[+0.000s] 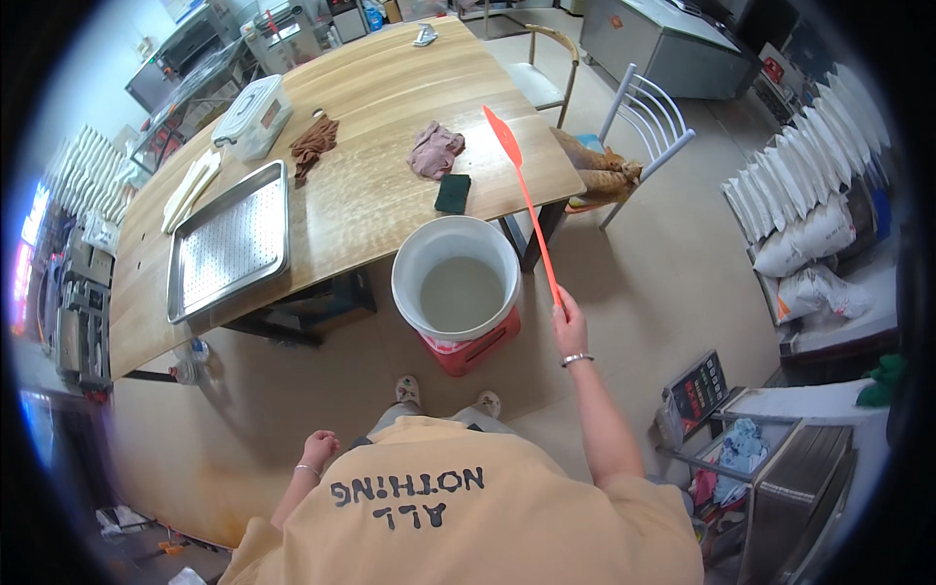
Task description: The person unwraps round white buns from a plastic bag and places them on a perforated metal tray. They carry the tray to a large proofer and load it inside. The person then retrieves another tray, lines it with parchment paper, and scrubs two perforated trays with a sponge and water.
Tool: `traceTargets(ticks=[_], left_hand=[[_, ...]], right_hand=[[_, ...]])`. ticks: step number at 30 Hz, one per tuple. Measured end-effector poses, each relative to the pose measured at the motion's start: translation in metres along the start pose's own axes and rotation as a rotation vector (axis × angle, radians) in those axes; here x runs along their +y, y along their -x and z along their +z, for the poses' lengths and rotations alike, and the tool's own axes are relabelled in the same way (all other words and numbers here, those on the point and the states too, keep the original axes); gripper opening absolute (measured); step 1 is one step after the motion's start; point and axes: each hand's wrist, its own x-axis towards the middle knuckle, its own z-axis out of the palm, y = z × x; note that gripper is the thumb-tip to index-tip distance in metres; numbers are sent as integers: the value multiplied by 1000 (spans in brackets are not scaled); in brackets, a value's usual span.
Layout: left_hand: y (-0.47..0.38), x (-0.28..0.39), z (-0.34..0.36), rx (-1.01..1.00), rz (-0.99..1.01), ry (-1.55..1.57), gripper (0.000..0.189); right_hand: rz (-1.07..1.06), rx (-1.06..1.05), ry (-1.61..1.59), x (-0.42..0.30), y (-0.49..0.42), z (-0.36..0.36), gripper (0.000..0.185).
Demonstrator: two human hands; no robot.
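Observation:
My right hand (570,327) grips the handle end of a red-orange plastic fly swatter (537,219), its paddle pointing away over the table's right corner. My left hand (320,447) hangs low by my side with curled fingers and nothing visible in it. Before me a white plastic bucket (404,281) holds cloudy greyish water (462,294). It rests on a red plastic stool (468,355). At the table edge behind the bucket lies a dark green scouring pad (453,193), touching or close to a crumpled pinkish-mauve cloth (436,150).
The wooden table (358,197) bears a perforated metal tray (230,238), white cloths (191,189), a lidded plastic box (254,117) and a brown cloth (314,145). An orange cat (610,172) is on a metal-backed chair (651,124) at right. White sacks (797,175) are stacked farther right.

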Motion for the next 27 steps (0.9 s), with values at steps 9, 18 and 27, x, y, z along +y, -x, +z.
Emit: traceTargets(ticks=[9,18,27], left_hand=[[0,27,20,-69,108,136,16],[7,-2,16,-2,63,151,17],[28,-64,-3,119,-67,188,19]], right_hand=[[132,-195,-430,-56,49,18,42],[39,-323,-506,-99,47,58,42],[20,-401,-579,-109,45,95,41]])
